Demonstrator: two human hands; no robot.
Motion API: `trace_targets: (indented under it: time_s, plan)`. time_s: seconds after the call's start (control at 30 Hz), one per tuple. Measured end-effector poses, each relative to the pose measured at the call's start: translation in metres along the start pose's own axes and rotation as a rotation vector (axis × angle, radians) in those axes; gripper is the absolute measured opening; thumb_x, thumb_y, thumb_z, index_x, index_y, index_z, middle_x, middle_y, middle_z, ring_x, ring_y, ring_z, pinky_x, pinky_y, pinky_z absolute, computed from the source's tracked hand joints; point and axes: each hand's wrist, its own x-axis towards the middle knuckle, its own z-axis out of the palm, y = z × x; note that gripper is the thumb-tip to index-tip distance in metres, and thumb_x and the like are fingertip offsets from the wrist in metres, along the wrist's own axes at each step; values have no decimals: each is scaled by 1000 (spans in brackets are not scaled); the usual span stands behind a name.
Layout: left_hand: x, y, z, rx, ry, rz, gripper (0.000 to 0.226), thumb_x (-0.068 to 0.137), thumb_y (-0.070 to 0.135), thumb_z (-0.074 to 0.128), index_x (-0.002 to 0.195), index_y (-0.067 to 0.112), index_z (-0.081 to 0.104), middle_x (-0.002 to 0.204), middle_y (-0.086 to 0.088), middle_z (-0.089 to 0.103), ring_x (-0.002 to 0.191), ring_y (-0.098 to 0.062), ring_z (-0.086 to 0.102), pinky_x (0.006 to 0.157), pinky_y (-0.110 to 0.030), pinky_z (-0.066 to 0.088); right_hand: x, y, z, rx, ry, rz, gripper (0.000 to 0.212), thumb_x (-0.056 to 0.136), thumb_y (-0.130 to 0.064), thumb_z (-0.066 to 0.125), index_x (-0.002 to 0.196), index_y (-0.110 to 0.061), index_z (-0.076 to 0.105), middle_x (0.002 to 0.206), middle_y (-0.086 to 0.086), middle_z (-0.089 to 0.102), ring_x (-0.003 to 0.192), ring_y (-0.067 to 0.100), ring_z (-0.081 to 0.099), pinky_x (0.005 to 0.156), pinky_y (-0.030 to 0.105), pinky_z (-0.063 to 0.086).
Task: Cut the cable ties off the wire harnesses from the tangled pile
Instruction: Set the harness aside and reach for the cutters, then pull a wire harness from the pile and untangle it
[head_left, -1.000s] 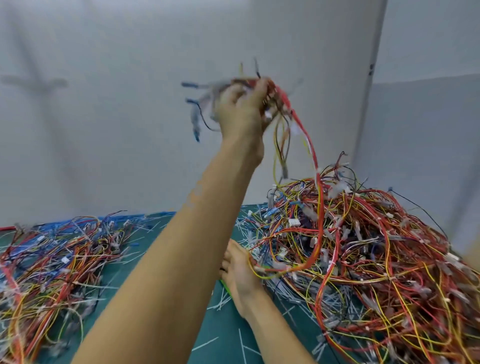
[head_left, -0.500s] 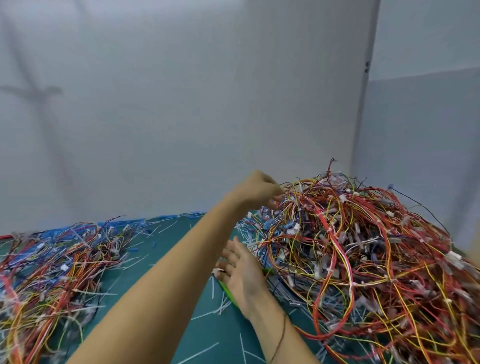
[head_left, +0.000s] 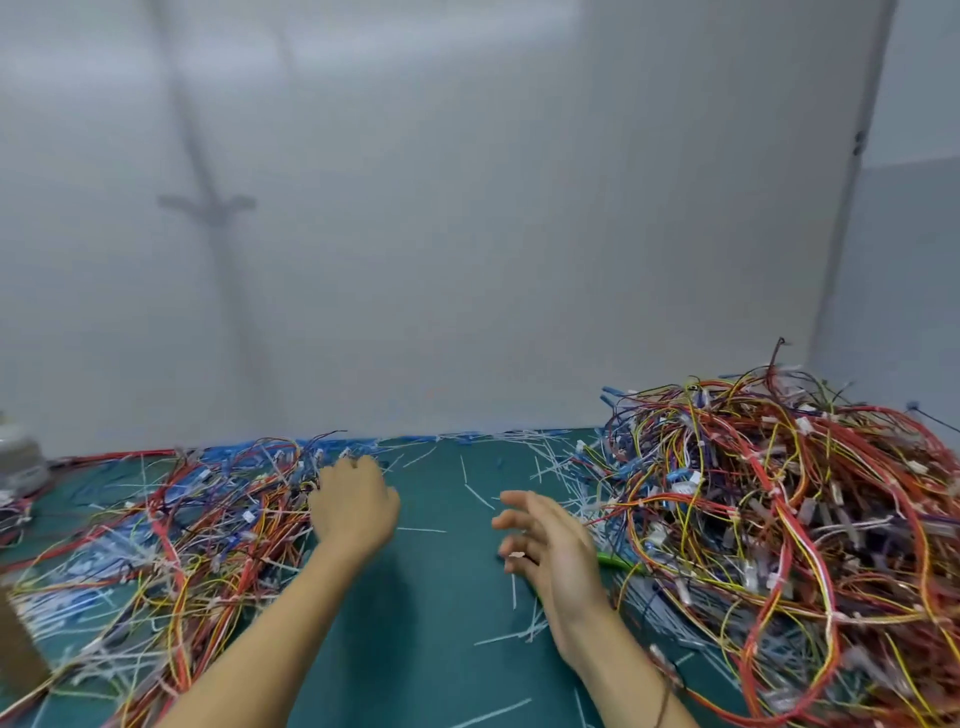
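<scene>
Underneath everything lies a flat dark-green mat (head_left: 441, 623), backed by a smooth, pale grey wall (head_left: 467, 234). On the mat's right side the tangled pile (head_left: 779, 519) of thin red, yellow and purple wires with small white plugs stands high; a flatter wire heap (head_left: 182, 530) spreads over its left side. Thin white cut ties (head_left: 478, 496) litter the mat's middle. The left hand (head_left: 356, 501) reaches the flatter heap's edge, its fingers hidden, so its grip cannot be told. The right hand (head_left: 550, 551) hovers with fingers loosely spread, holding nothing, just beside a bright green piece (head_left: 615, 560).
</scene>
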Motion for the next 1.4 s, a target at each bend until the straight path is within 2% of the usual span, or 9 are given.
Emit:
trace_targets:
  time_s: [0.23,0.37,0.5,0.7,0.87,1.07,1.17,1.3,1.4]
  plan:
    - [-1,-46,15,321,-121,-19,63,92,60,43,136,15,47,138,-6,48,129,-26,47,102,-43,38,-8,16,9,-323,-13,-105,14,98,-9,52,95,-8,66,71,-1,68,52,11,54,50,23,41]
    - [-3,-53,15,285,-108,-3,76,83,69,54,135,15,40,138,-6,43,130,-26,41,97,-46,43,-11,27,10,-570,-31,-156,16,98,-13,52,93,-21,65,76,0,69,55,8,55,57,25,46]
    - [-7,-67,13,575,8,70,35,98,30,47,131,20,51,130,-3,50,121,-21,48,93,-42,45,-15,36,10,-909,-113,-247,14,97,-27,51,92,-37,60,83,-9,67,71,0,59,74,28,51]
    - [-2,-69,14,735,18,75,32,100,7,39,127,9,55,117,-5,53,104,-21,60,78,-34,50,-19,42,11,-1195,-198,-474,18,97,-33,46,111,-33,58,101,-20,60,83,-4,50,80,19,41]
    - [10,-75,7,560,-77,69,32,95,2,46,125,8,57,120,-10,60,109,-27,63,82,-32,53,-24,41,13,-1245,-215,-560,20,98,-31,44,113,-32,57,107,-17,59,81,-1,50,77,21,42]
    - [9,-72,-19,146,-104,115,8,79,16,57,83,12,51,99,-12,67,99,-34,64,72,-34,45,-26,40,17,-1265,-236,-590,19,98,-31,45,112,-33,57,103,-16,58,82,4,54,75,25,44]
    - [-15,-52,-13,-5,-110,229,15,78,20,60,90,15,52,90,-6,62,98,-33,63,68,-34,41,-26,39,18,-1258,-231,-573,18,97,-31,46,111,-34,57,102,-18,57,79,1,51,75,26,45]
    - [-46,-28,2,-99,-183,352,26,88,41,59,100,19,52,101,1,59,99,-22,58,80,-34,45,-26,40,17,-1257,-217,-542,17,97,-30,47,111,-34,56,101,-19,56,83,1,52,78,25,45]
    - [-56,-23,-4,-201,-18,278,38,94,59,41,95,23,52,96,4,60,89,-19,56,75,-34,43,-25,40,15,-1269,-223,-519,16,98,-30,48,111,-35,56,100,-22,53,84,-3,51,78,20,44]
